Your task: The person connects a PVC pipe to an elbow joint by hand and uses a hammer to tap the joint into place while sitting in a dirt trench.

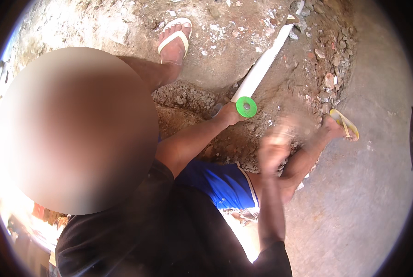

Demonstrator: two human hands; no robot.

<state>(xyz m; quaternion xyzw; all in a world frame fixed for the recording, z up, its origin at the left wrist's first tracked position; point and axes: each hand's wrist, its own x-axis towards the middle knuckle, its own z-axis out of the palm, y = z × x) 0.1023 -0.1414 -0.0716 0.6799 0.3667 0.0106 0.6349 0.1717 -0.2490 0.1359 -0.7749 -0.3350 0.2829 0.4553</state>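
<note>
My left hand (231, 114) is closed around the shaft of what looks like a chisel, directly below its round green hand guard (246, 107). A grey metal end shows in the middle of the guard; the rest of the tool is hidden beneath. My right hand (274, 150) is raised above the dug ground, to the right of the guard and apart from it. Motion smears its fingers, and a pale brown streak beside it cannot be made out. A long white pipe (267, 61) runs from near the guard toward the far right.
Broken soil and rubble (328, 76) lie around a dug trench (181, 122). Smooth concrete floor (354, 198) borders it on the right. My feet, in flip-flops, stand on either side: one sandal (186, 40) at far left, the other (347, 125) at the concrete edge.
</note>
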